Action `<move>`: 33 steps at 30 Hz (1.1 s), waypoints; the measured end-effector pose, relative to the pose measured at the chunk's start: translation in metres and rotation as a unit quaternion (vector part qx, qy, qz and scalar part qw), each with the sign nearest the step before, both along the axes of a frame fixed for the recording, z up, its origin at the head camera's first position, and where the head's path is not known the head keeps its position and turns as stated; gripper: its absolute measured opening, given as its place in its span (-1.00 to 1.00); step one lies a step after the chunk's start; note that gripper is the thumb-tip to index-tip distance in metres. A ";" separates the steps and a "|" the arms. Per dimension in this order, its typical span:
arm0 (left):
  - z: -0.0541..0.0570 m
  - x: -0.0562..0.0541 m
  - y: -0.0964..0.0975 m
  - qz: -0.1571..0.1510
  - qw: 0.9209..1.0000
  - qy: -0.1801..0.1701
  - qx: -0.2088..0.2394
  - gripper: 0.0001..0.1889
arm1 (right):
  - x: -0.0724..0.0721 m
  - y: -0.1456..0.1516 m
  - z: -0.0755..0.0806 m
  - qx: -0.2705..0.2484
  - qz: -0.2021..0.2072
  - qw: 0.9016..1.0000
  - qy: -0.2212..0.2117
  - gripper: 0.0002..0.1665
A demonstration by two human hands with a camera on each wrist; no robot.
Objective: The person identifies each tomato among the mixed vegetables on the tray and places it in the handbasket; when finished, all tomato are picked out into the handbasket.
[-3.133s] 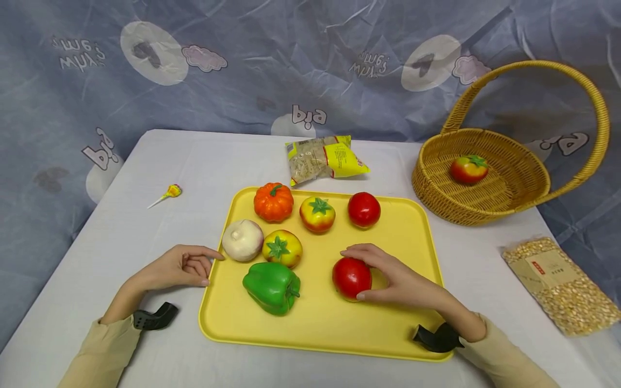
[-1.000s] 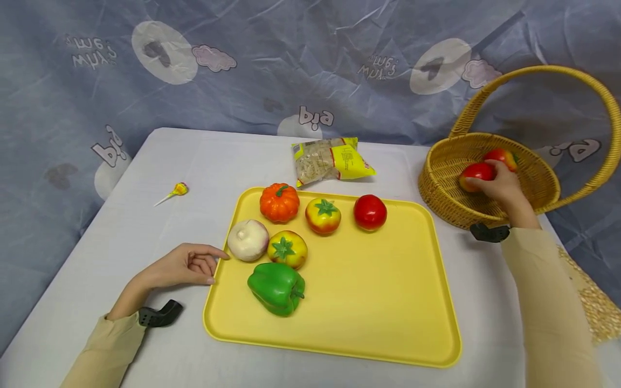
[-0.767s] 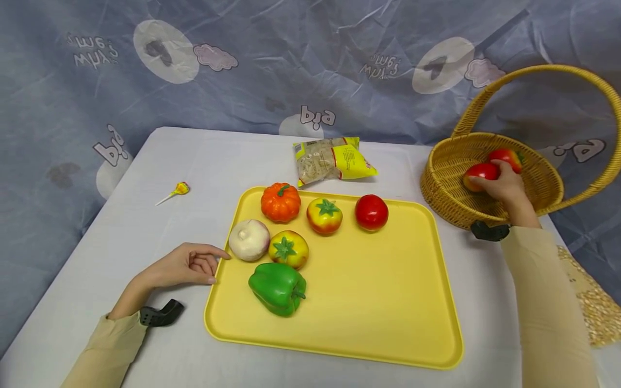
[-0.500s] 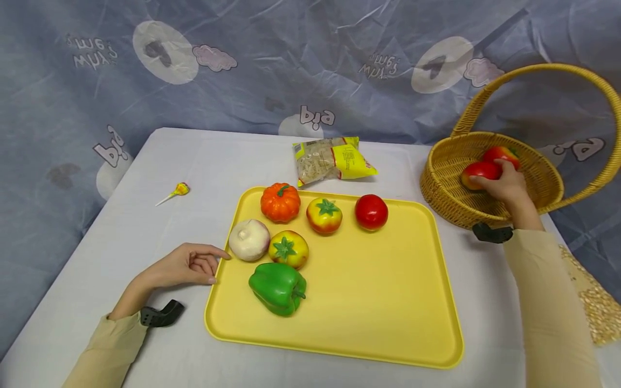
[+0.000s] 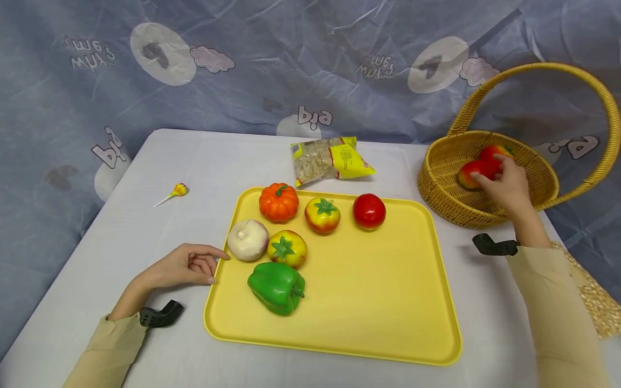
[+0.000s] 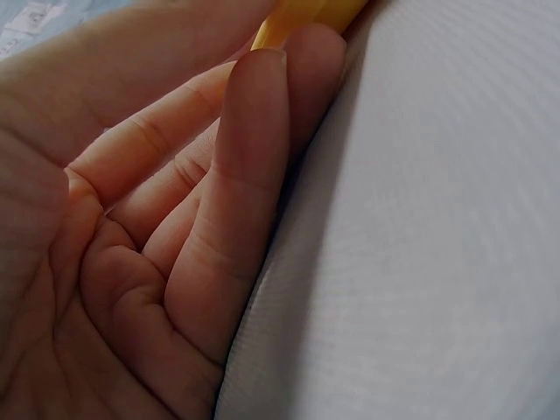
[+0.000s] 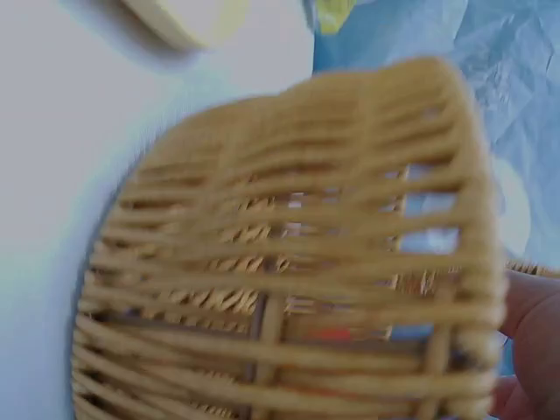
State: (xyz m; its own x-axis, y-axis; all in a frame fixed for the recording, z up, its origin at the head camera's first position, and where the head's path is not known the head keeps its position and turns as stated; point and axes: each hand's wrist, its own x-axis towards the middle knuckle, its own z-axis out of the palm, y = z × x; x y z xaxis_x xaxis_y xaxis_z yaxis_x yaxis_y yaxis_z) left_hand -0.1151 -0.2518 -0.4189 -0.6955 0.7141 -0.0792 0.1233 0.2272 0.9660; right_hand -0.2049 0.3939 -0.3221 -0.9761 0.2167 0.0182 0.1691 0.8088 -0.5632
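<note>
In the head view my right hand (image 5: 511, 186) reaches over the wicker basket (image 5: 458, 210). Its thumb and fingers are spread at a red and yellow toy tomato (image 5: 467, 175), which lies in the basket against a second tomato (image 5: 492, 152) with a green calyx. The right wrist view shows mostly the woven basket side (image 7: 289, 289), with part of the hand (image 7: 534, 341) at the right edge. My left hand (image 5: 179, 267) rests on the table, fingers loosely curled, index fingertip at the left rim of the yellow tray (image 5: 378, 302). The left wrist view shows nothing held in its palm.
On the tray lie a pumpkin (image 5: 278, 203), a white bulb (image 5: 248, 240), two yellow-red tomatoes, a red one (image 5: 369, 211) and a green bell pepper (image 5: 276, 288). A yellow-labelled bag (image 5: 330, 160) and a lollipop (image 5: 177, 191) lie behind; a grain bag (image 5: 594, 302) sits right, partly behind the sleeve.
The red tomato has gone from the tray's right side into the basket in my right hand. That hand has just loosened and drawn back slightly. My left hand stays at the tray's rim.
</note>
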 end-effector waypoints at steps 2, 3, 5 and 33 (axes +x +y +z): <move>0.000 0.000 0.000 0.000 1.000 0.002 0.001 -0.51 | 0.003 -0.006 0.001 0.002 0.003 1.000 0.011 -0.11; 0.000 0.000 0.000 0.000 1.000 0.002 0.001 -0.51 | 0.004 -0.009 0.001 0.003 0.003 1.000 0.016 -0.13; 0.000 0.000 0.000 0.000 1.000 -0.001 0.002 -0.50 | 0.007 -0.014 0.002 0.000 0.005 1.000 0.022 -0.14; 0.001 0.000 0.000 -0.001 1.000 -0.005 -0.004 -0.52 | 0.043 -0.097 0.015 -0.045 0.127 0.982 0.134 -0.28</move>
